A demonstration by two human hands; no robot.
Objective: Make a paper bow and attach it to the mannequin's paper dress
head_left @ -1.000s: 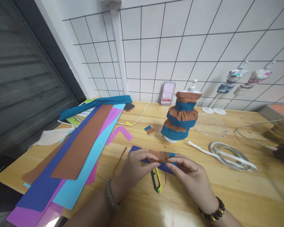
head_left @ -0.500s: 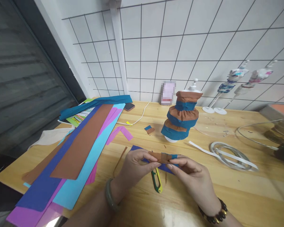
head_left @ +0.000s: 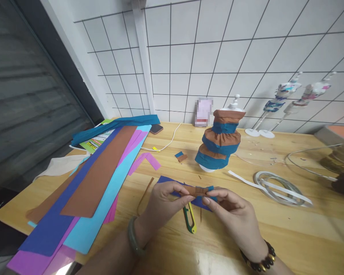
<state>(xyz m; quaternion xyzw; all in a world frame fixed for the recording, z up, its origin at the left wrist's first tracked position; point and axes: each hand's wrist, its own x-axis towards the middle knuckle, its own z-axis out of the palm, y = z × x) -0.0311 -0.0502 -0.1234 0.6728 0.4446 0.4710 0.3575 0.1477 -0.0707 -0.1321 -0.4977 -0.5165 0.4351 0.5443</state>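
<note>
Between my hands is a small folded piece of brown and teal crepe paper point(head_left: 200, 190). My left hand point(head_left: 167, 198) pinches its brown end between thumb and forefinger. The teal end is pinched by my right hand point(head_left: 232, 208). Underneath lies a dark blue sheet of paper point(head_left: 164, 179), partly hidden by the hands. A green and yellow cutter point(head_left: 190, 219) rests on the table just below the held piece. Behind stands a small dress form point(head_left: 220, 139) wrapped in gathered brown and teal bands.
Long strips of coloured crepe paper point(head_left: 103, 183) are piled at the left. A coil of white tape point(head_left: 281, 189) lies at the right. Two small decorated mannequins point(head_left: 283, 97) stand behind it. A phone point(head_left: 156, 129), a white cable point(head_left: 176, 133) and paper scraps point(head_left: 181, 156) are farther back.
The held crepe paper has shifted slightly between my fingers, with a little more teal showing by my right thumb. Both hands stay in nearly the same place.
</note>
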